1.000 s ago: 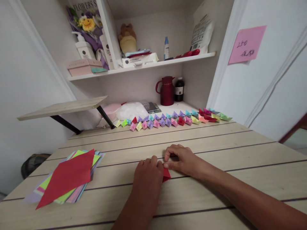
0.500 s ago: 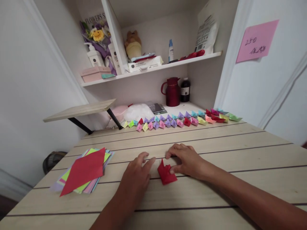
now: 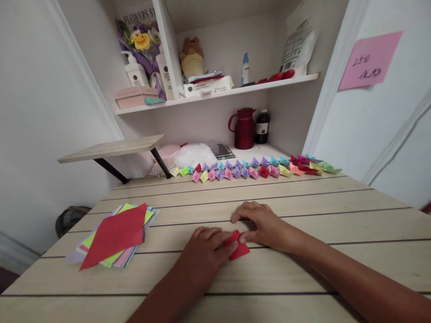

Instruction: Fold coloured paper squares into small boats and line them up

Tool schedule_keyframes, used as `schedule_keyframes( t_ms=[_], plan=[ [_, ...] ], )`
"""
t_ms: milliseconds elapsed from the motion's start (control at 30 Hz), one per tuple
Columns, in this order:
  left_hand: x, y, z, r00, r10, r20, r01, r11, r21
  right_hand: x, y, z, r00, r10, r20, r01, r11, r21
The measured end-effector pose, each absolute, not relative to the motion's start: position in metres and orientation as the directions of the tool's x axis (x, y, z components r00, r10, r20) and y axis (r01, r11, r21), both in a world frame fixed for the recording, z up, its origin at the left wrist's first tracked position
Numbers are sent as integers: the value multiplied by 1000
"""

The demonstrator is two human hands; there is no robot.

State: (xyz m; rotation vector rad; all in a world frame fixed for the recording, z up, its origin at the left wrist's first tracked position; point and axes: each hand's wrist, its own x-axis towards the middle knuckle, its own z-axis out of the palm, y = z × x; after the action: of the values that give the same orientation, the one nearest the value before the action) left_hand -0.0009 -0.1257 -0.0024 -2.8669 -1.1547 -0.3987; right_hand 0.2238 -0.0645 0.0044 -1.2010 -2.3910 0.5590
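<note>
A small folded piece of red origami paper (image 3: 239,252) lies on the wooden tabletop in front of me, partly covered by my fingers. My left hand (image 3: 205,251) has its thumb and fingers closed over the left side of it. From the other side, my right hand (image 3: 264,228) presses its thumb on the paper's right edge, with its fingers curled beyond. To the left rests a stack of coloured paper sheets (image 3: 111,237) with a red one on top. Two rows of folded paper boats (image 3: 245,172) run along the back of the table.
A small raised wooden stand (image 3: 111,149) with black legs is at the back left. Behind the boats are a dark red jug (image 3: 244,130), a dark bottle (image 3: 262,128) and a white plastic bag (image 3: 195,156). A shelf (image 3: 276,86) above carries bottles, boxes and a plush toy.
My left hand has moved right onto the red folded paper, and the flap standing up on its left side is now pressed down under my fingers. My right hand stays nearly in place.
</note>
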Motion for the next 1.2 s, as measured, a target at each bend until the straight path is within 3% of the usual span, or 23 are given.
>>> schedule_keyframes(
  t_ms=[167, 333, 533, 667, 833, 1200],
  plan=[
    [-2, -127, -4, 696, 687, 211, 700, -714, 14, 228, -61, 3, -529, 820, 218, 590, 540, -601],
    [0, -133, -2, 668, 720, 187, 726, -686, 51, 219, -70, 5, -504, 827, 248, 469, 503, -726],
    [1, -138, -3, 628, 761, 163, 764, -642, 55, 203, -82, 4, -526, 810, 261, 678, 584, -447],
    [-8, -147, -5, 617, 779, 109, 779, -625, 54, 203, -85, 2, -544, 798, 259, 708, 602, -369],
    [-16, -154, 5, 615, 787, 55, 782, -617, 84, 202, -84, -1, -538, 798, 272, 698, 602, -387],
    [-11, -117, 30, 743, 664, 90, 654, -748, 113, 205, -71, -8, -618, 717, 322, 524, 681, -511]
  ],
)
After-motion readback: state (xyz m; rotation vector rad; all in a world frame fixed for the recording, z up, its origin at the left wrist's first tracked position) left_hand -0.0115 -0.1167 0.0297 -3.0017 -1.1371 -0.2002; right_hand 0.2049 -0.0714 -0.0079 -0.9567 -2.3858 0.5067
